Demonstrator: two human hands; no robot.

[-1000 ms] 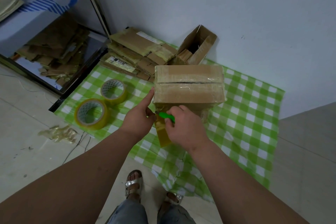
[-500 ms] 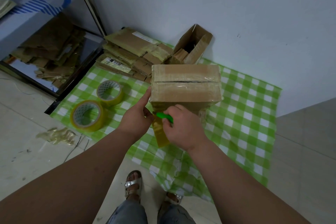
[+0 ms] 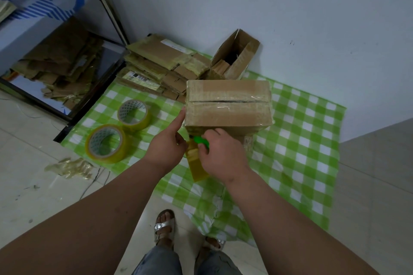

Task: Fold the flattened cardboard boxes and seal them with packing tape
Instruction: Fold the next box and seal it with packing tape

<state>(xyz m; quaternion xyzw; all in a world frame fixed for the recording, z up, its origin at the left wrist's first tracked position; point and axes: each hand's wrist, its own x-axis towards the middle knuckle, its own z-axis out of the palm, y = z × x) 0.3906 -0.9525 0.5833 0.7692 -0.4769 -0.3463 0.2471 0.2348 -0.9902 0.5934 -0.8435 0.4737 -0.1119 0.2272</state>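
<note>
My right hand [image 3: 223, 154] gripped a green cutter [image 3: 201, 141] at the tape strip [image 3: 196, 163] hanging off the sealed box [image 3: 228, 105]; my left hand [image 3: 166, 149] pinched that strip, forefinger against the box's left corner. Two tape rolls [image 3: 106, 143] lay left on the checked cloth [image 3: 301, 152], flattened boxes [image 3: 161, 67] stacked beyond, against the far wall.

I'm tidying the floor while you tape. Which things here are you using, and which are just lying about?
In use:
taped box
tape roll in left hand
green cutter in right hand
flattened boxes

Lying about:
two spare rolls
crumpled tape scrap
open box
</note>
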